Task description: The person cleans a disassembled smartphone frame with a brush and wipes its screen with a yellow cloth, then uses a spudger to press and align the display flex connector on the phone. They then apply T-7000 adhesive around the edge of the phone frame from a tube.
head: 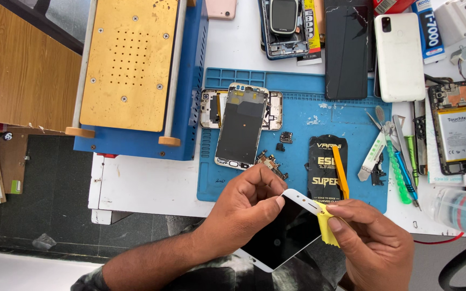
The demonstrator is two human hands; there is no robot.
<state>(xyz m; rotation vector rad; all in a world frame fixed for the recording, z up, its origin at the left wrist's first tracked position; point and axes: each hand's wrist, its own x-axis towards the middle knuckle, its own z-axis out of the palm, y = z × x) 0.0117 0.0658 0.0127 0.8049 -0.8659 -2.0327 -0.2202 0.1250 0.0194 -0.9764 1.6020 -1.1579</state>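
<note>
**Phone screen held over the desk edge, yellow cloth at its corner**

Low in the frame, I see my left hand point(249, 202) gripping a white-framed phone screen point(284, 237), the fingers point(276, 203) curled and pressed onto its upper edge and dark glass. The screen sits tilted, just below the front edge of the blue work mat point(297, 102). My right hand point(370, 237) comes in from the lower right, its thumb and fingers pinching a small yellow cloth point(327, 223) against the screen's top right corner.

On the mat, above my hands, lies an opened phone frame point(242, 125) with a dark back panel, and a second gold-edged frame lies partly beneath it. Small circuit parts point(272, 163) lie just beside its lower end. Right of centre lies a black packet point(326, 167), with a yellow pry tool point(341, 171) resting along its right side. Tweezers and screwdrivers point(400, 161) cluster at the mat's right edge. In the upper left stands a blue machine with a gold plate point(130, 62). A white phone point(399, 56) lies at the upper right of the white desk point(146, 186).
</note>
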